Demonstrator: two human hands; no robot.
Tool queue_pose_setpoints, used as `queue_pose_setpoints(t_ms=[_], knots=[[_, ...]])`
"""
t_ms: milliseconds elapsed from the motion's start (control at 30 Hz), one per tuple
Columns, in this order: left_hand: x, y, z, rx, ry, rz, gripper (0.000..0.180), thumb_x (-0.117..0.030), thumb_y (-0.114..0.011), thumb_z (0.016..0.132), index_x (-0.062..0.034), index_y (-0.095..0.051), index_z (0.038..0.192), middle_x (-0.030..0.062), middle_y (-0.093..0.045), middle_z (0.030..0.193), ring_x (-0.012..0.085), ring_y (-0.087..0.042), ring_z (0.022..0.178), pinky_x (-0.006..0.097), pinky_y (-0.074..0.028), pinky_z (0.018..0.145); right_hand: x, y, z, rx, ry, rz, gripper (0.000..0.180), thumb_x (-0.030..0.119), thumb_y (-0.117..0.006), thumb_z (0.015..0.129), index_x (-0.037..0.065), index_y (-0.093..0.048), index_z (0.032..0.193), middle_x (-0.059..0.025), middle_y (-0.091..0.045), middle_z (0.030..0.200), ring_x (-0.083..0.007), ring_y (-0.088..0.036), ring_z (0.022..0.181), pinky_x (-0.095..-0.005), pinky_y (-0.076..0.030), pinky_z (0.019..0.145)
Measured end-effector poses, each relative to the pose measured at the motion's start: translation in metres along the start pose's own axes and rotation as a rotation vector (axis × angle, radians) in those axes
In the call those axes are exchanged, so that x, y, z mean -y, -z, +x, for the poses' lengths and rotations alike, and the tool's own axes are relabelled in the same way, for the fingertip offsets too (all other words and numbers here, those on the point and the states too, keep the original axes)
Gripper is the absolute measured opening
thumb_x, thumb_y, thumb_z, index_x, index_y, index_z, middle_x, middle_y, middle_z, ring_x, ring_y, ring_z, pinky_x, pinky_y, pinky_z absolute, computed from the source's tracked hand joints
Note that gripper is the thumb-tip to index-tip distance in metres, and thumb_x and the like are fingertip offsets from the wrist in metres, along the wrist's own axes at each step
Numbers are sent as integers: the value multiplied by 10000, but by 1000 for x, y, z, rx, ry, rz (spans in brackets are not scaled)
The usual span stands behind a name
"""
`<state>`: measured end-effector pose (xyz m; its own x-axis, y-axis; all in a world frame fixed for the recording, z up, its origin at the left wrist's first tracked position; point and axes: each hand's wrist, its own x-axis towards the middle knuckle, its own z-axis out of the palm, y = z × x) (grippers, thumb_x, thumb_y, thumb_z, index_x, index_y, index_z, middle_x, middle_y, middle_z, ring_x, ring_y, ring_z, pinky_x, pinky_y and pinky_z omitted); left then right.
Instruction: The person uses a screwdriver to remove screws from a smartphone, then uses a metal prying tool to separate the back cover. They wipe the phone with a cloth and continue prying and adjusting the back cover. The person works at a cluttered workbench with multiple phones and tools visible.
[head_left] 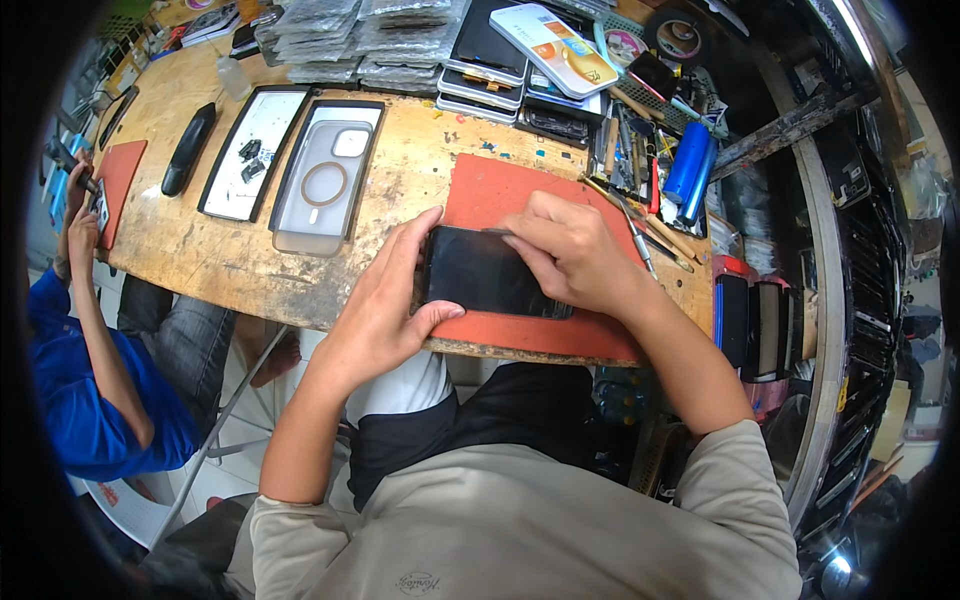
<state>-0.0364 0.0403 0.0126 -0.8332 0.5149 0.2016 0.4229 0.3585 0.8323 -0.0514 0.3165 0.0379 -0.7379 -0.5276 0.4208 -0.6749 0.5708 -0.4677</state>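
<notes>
Centrally, both hands point(560, 255) on dark phone point(480, 272), red mat point(500, 195)

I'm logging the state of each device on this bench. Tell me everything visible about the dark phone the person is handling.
The flat black rectangular phone has a dark, glossy, unlit face turned up and rounded corners. It lies crosswise on the red rubber work mat, near the wooden bench's front edge. The left hand clasps its left end, thumb along the near edge. The right hand covers its right end, fingertips pressing its far edge. No cracks are discernible.
</notes>
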Motion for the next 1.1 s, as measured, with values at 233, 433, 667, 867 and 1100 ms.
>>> queue_pose_setpoints(t_ms=[233,433,667,867,1100], knots=[[-2,4,2,55,-10,22,919,-127,-876,856,-5,-385,1623,273,-547,1527,477,-542,1413,495,-455,1185,-3,13,-14,24,-99,47,179,-36,-773,898,-3,-765,1074,-132,-591,817,-317,-623,718,-433,-489,641],[1,2,3,7,-70,73,957,-167,-933,801,-22,-444,1610,243,-568,1512,407,-590,1356,452,-494,1125,-10,-1,-13,-9,-151,149,151,-10,-782,907,-4,-782,1058,-138,-591,800,-325,-627,722,-435,-483,640],[-2,2,2,19,-23,86,953,-155,-937,805,-16,-441,1607,232,-576,1519,404,-608,1354,459,-493,1136,-13,-3,-8,-8,-177,220,161,51,-779,933,13,-805,1088,-142,-633,823,-328,-638,735,-433,-498,664],[2,-3,-3,-52,-106,105,964,-152,-951,792,-7,-441,1597,235,-573,1524,423,-574,1410,468,-468,1180,-9,8,-3,42,-325,378,138,77,-768,967,-7,-801,1071,-117,-686,851,-232,-641,716,-374,-487,651],[2,-4,-4,-79,-196,154,904,-122,-920,814,-24,-459,1585,245,-539,1527,448,-543,1410,495,-453,1188,5,25,5,110,-457,535,136,73,-747,1008,-27,-788,1090,-63,-668,861,-120,-596,737,-308,-473,639]])
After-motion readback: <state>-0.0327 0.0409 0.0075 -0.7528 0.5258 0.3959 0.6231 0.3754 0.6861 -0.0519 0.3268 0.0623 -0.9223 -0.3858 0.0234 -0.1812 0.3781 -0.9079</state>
